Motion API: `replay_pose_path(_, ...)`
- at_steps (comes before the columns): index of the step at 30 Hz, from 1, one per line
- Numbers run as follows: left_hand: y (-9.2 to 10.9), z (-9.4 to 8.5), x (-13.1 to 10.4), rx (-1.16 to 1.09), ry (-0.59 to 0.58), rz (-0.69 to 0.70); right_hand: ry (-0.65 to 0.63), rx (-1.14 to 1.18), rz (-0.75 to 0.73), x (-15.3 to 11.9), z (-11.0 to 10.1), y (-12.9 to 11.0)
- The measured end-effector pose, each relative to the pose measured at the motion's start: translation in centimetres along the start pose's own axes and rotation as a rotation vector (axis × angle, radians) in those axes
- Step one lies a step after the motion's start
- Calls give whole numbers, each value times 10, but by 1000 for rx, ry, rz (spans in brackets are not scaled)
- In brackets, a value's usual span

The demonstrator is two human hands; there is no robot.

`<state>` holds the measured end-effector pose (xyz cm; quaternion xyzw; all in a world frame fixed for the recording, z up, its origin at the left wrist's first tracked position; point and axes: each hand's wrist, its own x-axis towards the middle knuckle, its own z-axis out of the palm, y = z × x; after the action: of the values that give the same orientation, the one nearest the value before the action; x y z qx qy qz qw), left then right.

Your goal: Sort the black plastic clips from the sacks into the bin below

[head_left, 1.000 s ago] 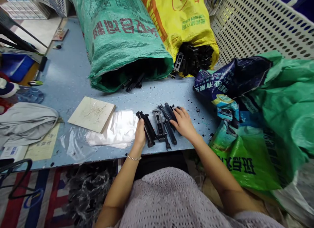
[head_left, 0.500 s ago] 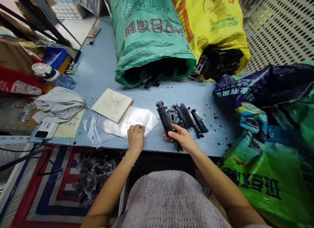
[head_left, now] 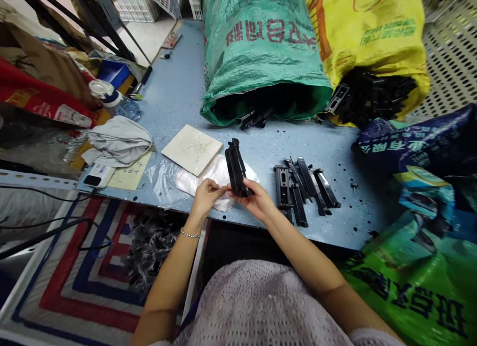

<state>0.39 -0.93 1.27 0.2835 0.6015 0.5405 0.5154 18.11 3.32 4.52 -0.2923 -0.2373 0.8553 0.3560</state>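
Observation:
My right hand [head_left: 255,199] is closed around a long black plastic part [head_left: 236,167], held tilted above the table with its far end up. My left hand [head_left: 208,197] meets it at the part's lower end, thumb and fingers pinched together; whatever they hold is too small or thin to make out. Beneath both hands lies a stack of thin white plastic bags [head_left: 188,184]. A square cream tile [head_left: 192,149] with small bits on top rests partly on that stack. Several similar black parts [head_left: 307,184] lie side by side to the right of my right hand.
A green woven sack [head_left: 266,67] and a yellow sack [head_left: 372,47], both with black parts at their mouths, lie at the back. Green bags [head_left: 417,266] crowd the right. A grey cloth [head_left: 119,141], white device [head_left: 100,176] and bottle [head_left: 124,107] are left.
My right hand has lifted the black part off the row and carried it left over the white bags. My left hand now meets it at the lower end. The camera view has shifted left.

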Motion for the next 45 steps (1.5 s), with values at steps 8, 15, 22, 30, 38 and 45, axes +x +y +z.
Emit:
replay_pose_path(8,-2,-4,-1,19,0,58,53,-56,23,4,-4,4)
replay_pose_path(15,30,-27,-16,1085,-16,455,109,-340,-48,6,-6,12)
replay_pose_path(22,33,-33,-13,978,-80,539,-218,-101,363,-40,-26,18)
replay_pose_path(30,16,-7,-69,816,-532,617,27,-651,54,-17,-3,38)
replay_pose_path(38,54,-138,-158,1034,-225,209,-399,-1302,-213,-71,-10,-40)
replay_pose_path(45,-52,-247,-137,1346,-18,-520,-197,-2114,-489,-22,-93,-117)
